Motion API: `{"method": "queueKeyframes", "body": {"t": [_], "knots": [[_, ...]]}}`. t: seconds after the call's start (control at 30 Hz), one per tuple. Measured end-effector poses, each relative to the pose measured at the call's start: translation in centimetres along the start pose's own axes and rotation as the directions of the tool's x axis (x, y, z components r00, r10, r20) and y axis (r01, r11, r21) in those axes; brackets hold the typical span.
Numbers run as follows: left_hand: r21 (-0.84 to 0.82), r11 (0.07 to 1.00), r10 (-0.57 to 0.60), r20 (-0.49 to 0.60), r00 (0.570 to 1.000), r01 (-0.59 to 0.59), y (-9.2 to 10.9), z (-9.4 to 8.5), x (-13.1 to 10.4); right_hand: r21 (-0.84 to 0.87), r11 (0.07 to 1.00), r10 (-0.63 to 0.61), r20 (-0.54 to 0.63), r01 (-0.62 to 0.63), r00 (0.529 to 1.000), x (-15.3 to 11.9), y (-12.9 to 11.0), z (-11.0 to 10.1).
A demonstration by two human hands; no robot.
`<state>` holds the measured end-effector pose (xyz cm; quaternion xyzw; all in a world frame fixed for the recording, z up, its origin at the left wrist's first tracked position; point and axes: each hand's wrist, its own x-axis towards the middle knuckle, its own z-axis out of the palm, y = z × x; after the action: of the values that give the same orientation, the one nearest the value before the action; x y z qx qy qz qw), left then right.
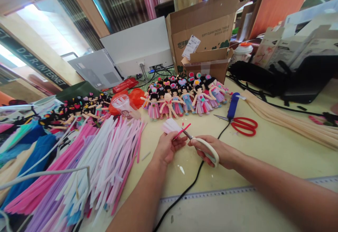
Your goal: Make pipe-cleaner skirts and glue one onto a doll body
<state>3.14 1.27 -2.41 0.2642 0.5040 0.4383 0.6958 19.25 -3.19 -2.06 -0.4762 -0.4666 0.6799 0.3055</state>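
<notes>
My left hand (170, 145) pinches a bright pink pipe cleaner (185, 129) together with a pale pink, skirt-like bundle (170, 125). White-handled scissors (208, 147) are gripped in my right hand (215, 149), and their blades meet the pink pipe cleaner close to my left fingertips. A few small pink bits (183, 124) show just beyond the blades. Behind both hands stand several small dolls (185, 96) made of pipe cleaners, with black hair and pastel skirts. One bare beige figure (168, 106) is at their front.
Pink, white and purple pipe cleaners (105, 161) pile up at left. Red-handled scissors (244, 125) and a blue tool (232, 105) lie at right, beside beige pipe cleaners (285, 119). A black cable (195, 179) crosses the table. Behind are a plastic cup (124, 105) and cardboard box (203, 24).
</notes>
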Motion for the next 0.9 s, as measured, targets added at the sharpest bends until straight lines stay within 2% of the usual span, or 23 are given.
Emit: {"method": "queueKeyframes", "body": {"t": [0.2, 0.33, 0.5, 0.77, 0.9], "knots": [[-0.026, 1.000, 0.000, 0.001, 1.000, 0.000, 0.4, -0.2, 0.1, -0.045, 0.998, -0.051, 0.022, 0.051, 0.998, -0.5, -0.7, -0.5], [-0.089, 0.994, 0.065, -0.014, 0.998, -0.066, 1.0, -0.5, 0.1, -0.106, 0.988, -0.104, 0.059, 0.110, 0.993, -1.5, -1.8, -1.3], [-0.165, 0.980, 0.118, 0.020, 0.993, -0.113, 1.3, -0.5, -0.1, -0.177, 0.980, -0.069, 0.120, 0.090, 0.990, -1.8, -2.3, -1.7], [-0.111, 0.986, 0.133, 0.083, 0.988, -0.123, 0.9, -0.2, -0.3, -0.132, 0.987, -0.077, 0.100, 0.090, 0.992, -1.1, -1.7, -1.3], [-0.124, 0.986, 0.129, 0.104, 0.986, -0.116, 0.8, -0.1, -0.3, -0.174, 0.981, -0.077, 0.075, 0.089, 0.994, -1.0, -1.4, -1.3]]}}
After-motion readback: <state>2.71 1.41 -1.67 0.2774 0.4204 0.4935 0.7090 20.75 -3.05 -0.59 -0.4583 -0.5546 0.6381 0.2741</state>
